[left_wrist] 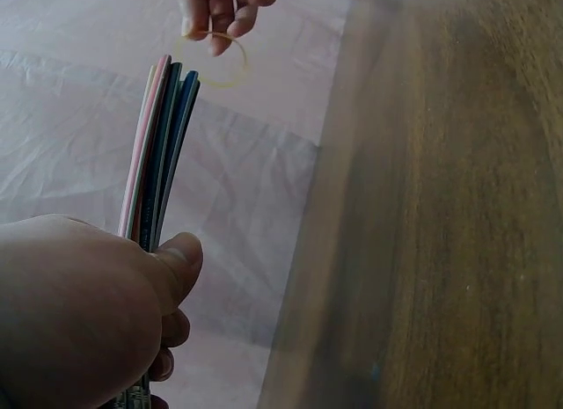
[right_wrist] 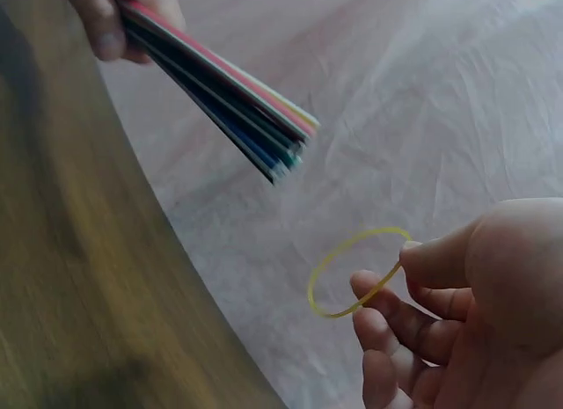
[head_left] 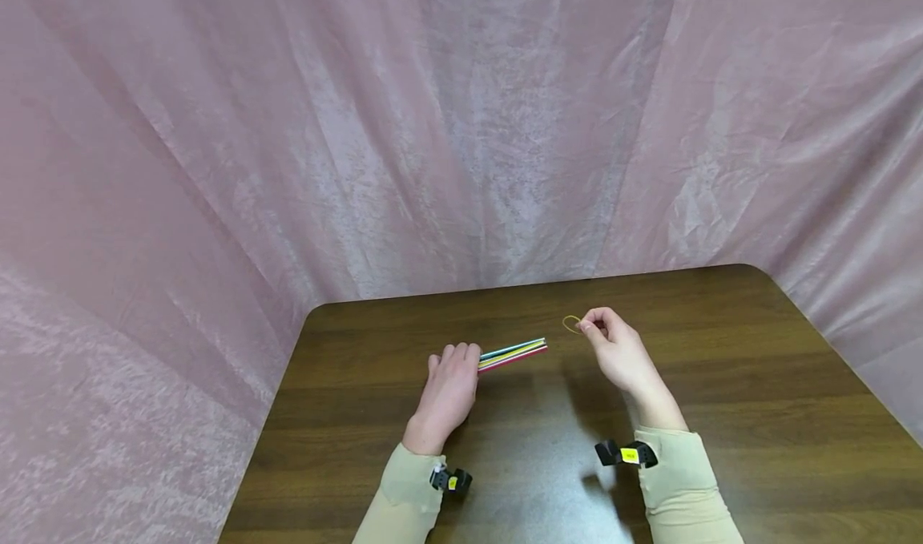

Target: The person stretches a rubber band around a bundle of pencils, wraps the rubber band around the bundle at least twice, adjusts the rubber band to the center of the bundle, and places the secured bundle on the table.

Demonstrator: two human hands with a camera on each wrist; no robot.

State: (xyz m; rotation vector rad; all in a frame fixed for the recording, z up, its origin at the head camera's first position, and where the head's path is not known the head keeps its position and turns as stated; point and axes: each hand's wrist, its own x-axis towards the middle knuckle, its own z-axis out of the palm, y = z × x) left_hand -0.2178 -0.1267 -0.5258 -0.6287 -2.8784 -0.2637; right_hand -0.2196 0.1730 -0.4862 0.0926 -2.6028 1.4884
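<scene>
A bundle of thin, coloured rods (head_left: 513,355) with pale tips points towards the right; whether they are wires or sticks I cannot tell. Pink, yellow, white, green, blue and black show among them (right_wrist: 220,88). My left hand (head_left: 450,388) grips the bundle with thumb and curled fingers, hiding its near part. To the right, my right hand (head_left: 616,352) pinches a yellow rubber band (right_wrist: 352,273) between thumb and forefinger. The band hangs as a loose loop (head_left: 570,324) just beyond the rod tips, apart from them in the head view. The other right fingers are loosely curled.
Both hands are above a brown wooden table (head_left: 346,416) with rounded far corners. Pink cloth (head_left: 469,127) hangs behind it and at the sides. A small black camera (head_left: 626,453) sits on the right sleeve, another (head_left: 452,481) on the left.
</scene>
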